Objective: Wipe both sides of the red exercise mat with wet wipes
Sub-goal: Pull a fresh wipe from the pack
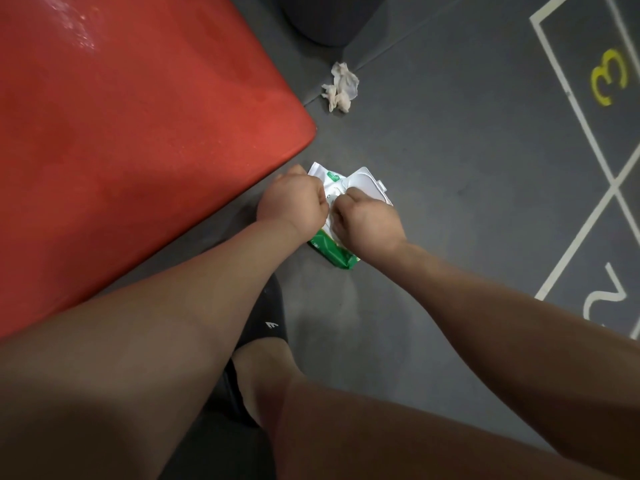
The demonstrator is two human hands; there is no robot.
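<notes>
left hand (292,202) and right hand (369,221) gripping wipes pack (364,184), fingertips hidden, red mat (138,133) cropped

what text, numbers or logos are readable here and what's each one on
"3": yellow numeral painted on the grey floor, inside a white-lined box, upper right.
"2": white numeral painted on the same floor, in a lined box at lower right.
Green label on the wet wipes pack: print too small to read.
White mark on the black shoe: a logo shape, no legible letters.
</notes>
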